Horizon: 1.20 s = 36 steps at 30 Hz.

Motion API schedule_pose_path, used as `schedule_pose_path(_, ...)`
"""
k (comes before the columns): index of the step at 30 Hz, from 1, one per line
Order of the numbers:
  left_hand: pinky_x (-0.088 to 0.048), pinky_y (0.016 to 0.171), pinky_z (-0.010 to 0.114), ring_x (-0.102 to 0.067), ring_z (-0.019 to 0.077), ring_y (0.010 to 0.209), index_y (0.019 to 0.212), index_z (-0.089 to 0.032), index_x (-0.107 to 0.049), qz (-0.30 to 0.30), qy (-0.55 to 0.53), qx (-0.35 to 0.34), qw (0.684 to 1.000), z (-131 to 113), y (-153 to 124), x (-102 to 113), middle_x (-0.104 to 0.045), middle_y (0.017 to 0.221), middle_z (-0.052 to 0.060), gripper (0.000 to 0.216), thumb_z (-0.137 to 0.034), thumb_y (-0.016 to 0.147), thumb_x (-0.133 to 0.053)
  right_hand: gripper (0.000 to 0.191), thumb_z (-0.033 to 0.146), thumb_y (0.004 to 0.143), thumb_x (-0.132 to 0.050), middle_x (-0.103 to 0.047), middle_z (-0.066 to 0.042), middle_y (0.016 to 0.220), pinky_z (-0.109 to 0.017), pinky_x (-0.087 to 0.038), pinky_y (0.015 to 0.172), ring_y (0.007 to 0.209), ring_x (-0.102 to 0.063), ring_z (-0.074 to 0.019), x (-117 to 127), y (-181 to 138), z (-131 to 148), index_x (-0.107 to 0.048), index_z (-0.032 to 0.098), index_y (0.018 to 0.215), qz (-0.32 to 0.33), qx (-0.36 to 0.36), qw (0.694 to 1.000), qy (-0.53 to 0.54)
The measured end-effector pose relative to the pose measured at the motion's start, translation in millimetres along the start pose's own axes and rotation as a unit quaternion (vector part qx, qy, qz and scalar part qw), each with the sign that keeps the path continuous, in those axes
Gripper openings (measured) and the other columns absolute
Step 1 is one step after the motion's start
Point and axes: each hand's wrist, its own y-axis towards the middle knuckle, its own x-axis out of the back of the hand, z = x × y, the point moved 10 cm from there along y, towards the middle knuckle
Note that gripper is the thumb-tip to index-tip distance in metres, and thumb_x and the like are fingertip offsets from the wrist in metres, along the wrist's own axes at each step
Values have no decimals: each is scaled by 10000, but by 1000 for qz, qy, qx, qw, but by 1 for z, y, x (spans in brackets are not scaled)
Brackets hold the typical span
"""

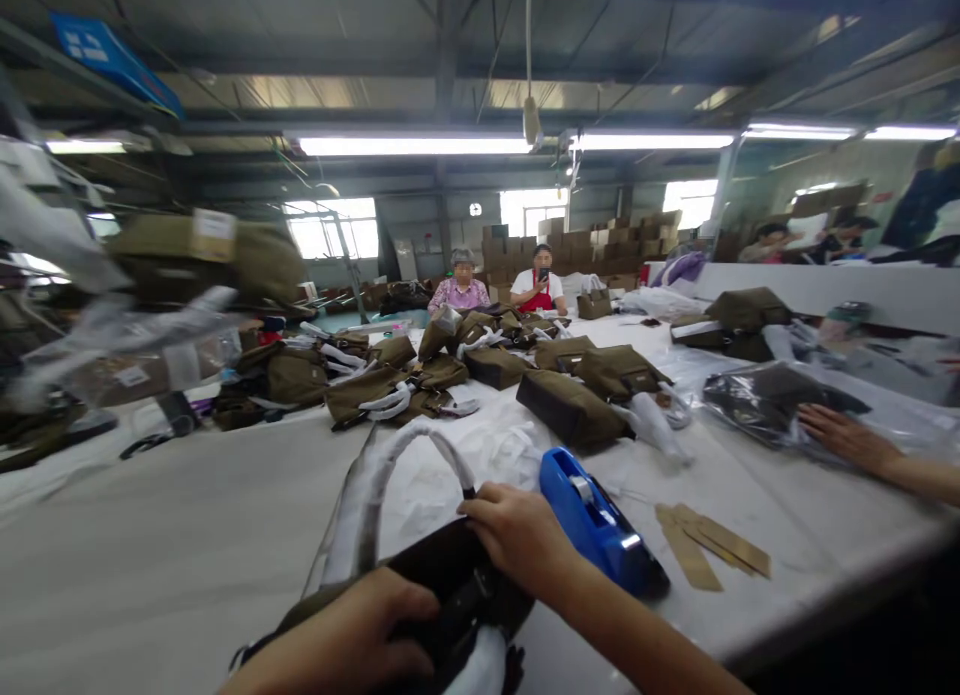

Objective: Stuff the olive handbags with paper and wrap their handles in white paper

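Note:
A dark olive handbag (pixel 435 565) stands right in front of me at the table's front edge. Its looped handle (pixel 379 485) is wrapped in white protective material and arches up above the opening. My right hand (pixel 517 535) is closed on the bag's rim, near the foot of that handle. Lower down, my left hand (pixel 360 625) grips the near side of the bag, fingers curled and slightly blurred. A blue tape dispenser (pixel 600 525) sits just right of my right hand. Several tan paper tags (pixel 712 540) lie farther right.
Olive bags (pixel 577 405) with wrapped handles are heaped across the white table (pixel 187 515). On the right, another person's hand (pixel 847 435) rests on a plastic-wrapped bag (pixel 780 395). Blurred bags (pixel 210 260) hang or stand at left. Two people sit beyond the heap.

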Motion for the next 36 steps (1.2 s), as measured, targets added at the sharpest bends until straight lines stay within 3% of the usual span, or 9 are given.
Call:
schedule_pose_path(3,-406,599,198,-552,119,673,865,-181,-758,-29,-209,17,977,26,-39,23,-676,776,-22,118,-221,761,-718,272,223,962,-557,-712,-6,1056,-258,-452,782,974,-678,-183,-3,3,-6,-717,307,1164,2,-10,1000,5)
schedule_pose_path(5,-451,581,207,-558,126,652,858,-168,-755,-152,-334,11,930,51,-65,52,-688,807,12,192,-316,744,-798,279,212,965,-552,-713,-6,1050,-259,-450,771,958,-681,-183,-5,5,-9,-721,311,1164,2,-15,1000,2)
schedule_pose_path(9,-499,517,141,-522,64,573,868,-177,-749,-471,-487,4,736,113,-119,102,-692,865,12,391,-327,568,-950,296,189,976,-534,-712,-10,1041,-266,-453,773,953,-681,-184,-8,4,-7,-719,309,1173,2,-11,1000,-1)
schedule_pose_path(12,-529,581,83,-528,34,575,943,-176,-750,-537,-518,27,666,136,-122,112,-610,745,-31,314,-234,667,-886,285,178,979,-529,-707,-13,1015,-278,-459,770,954,-679,-196,-10,-1,-1,-725,300,1146,10,0,1000,-7)
schedule_pose_path(16,-535,600,76,-559,32,597,955,-147,-755,-527,-462,51,712,139,-95,124,-653,788,-8,211,-253,780,-805,286,150,969,-530,-706,-15,1022,-282,-463,776,956,-677,-200,-10,-10,5,-724,293,1124,5,9,1000,-15)
schedule_pose_path(20,-607,700,231,-686,156,757,1033,-109,-772,-449,-370,91,808,128,-64,121,-750,907,82,434,-421,739,-838,296,131,953,-539,-706,-12,1054,-289,-469,795,979,-675,-207,-11,-15,5,-716,294,1126,-6,11,1000,-16)
schedule_pose_path(25,-552,706,270,-698,227,803,950,-178,-793,-445,-212,115,862,90,-80,115,-756,801,45,335,-438,739,-818,274,157,968,-536,-710,-14,1050,-295,-473,789,971,-678,-209,-12,-15,5,-715,292,1125,-11,13,1000,-21)
schedule_pose_path(30,-519,814,241,-703,195,899,981,-254,-767,-306,31,47,950,26,-84,66,-773,940,16,320,-454,983,-517,257,184,993,-522,-721,-27,1021,-303,-477,764,921,-687,-210,-15,-10,4,-722,272,1128,-8,4,999,-43)
schedule_pose_path(36,-412,1148,410,-567,258,1309,1362,-256,-614,-182,177,41,966,14,-66,17,-636,1400,51,420,-241,988,-423,282,98,974,-510,-709,-67,1057,-307,-481,794,965,-661,-222,-9,-14,26,-700,207,1151,-79,71,994,-40)
